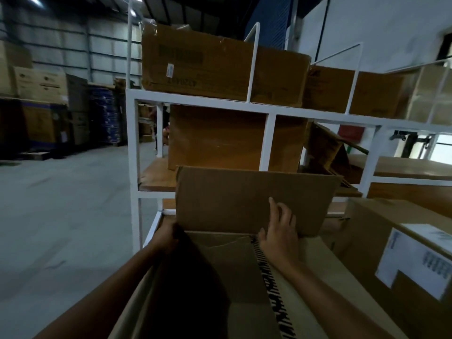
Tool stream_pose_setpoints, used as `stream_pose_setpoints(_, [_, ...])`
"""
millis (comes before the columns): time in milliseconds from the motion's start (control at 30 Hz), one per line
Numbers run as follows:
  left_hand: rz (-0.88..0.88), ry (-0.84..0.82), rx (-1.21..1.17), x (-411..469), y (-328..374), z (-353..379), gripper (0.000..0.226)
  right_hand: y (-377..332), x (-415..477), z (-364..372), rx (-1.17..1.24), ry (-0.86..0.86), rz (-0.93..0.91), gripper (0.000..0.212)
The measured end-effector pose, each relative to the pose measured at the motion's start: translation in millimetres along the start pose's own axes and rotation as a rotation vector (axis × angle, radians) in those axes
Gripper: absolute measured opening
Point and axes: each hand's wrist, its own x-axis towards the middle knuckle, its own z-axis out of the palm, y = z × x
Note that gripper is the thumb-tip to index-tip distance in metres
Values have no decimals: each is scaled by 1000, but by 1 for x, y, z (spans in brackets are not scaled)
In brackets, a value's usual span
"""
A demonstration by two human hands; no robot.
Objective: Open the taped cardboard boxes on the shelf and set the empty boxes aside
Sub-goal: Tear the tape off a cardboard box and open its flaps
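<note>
While the right hand (281,231) lies flat against the inner face of the far flap (244,196), its fingers straight and slightly spread, the flap stands upright above the open cardboard box (232,289). This box sits nearest the camera at bottom centre, on what looks like the lowest level of the white shelf frame (270,140).

At the box's far left corner is the left hand (167,237). Its fingers pass out of sight behind the dark left side of the box, so I cannot tell whether they curl round the edge or only rest on it.

A strip of black-and-white printed tape (269,272) runs along the edge of the right flap, already parted from the other side. The opening step looks close to done for this box: the seam is split and the flaps are being folded back.

The inside is mostly in shadow, so I cannot tell whether it is empty. That needs checking first. If it is, the next move calls for a firm hold on both sides to lift the box off and set it aside.

Just to the right stands a closed box (381,231) with a white label (415,260). More closed boxes sit further back on the middle shelf (215,138) and the top shelf (195,62).
</note>
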Motion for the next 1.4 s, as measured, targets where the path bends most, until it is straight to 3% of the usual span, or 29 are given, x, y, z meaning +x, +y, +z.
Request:
stream_pose_setpoints(133, [-17, 5, 0, -32, 4, -2, 57, -1, -15, 8, -137, -220, -36, 72])
stream_pose_setpoints(300, [-132, 57, 126, -77, 6, 0, 39, 1, -34, 7, -146, -480, -70, 77])
stream_pose_setpoints(400, [-131, 98, 149, -100, 16, 2, 61, 4, -49, 3, -151, -578, -103, 74])
stream_pose_setpoints(467, [-118, 60, 210, -112, 22, 1, 68, 3, -56, -2, -166, -580, -132, 65])
stream_pose_setpoints(567, [-160, -21, 441, -123, 26, -2, 43, 1, -60, -9, -163, -571, -177, 56])
stream_pose_setpoints(767, [-220, 80, 477, -115, 28, -6, 26, -2, -55, -10, -114, -626, -204, 69])
stream_pose_setpoints(1067, [-260, 87, 543, -58, -36, -42, 21, -38, -15, 36, 51, -693, -236, 82])
stream_pose_setpoints(1400, [-268, 76, 680, 18, -111, -94, 29, -102, 18, 94, -79, -712, -298, 74])
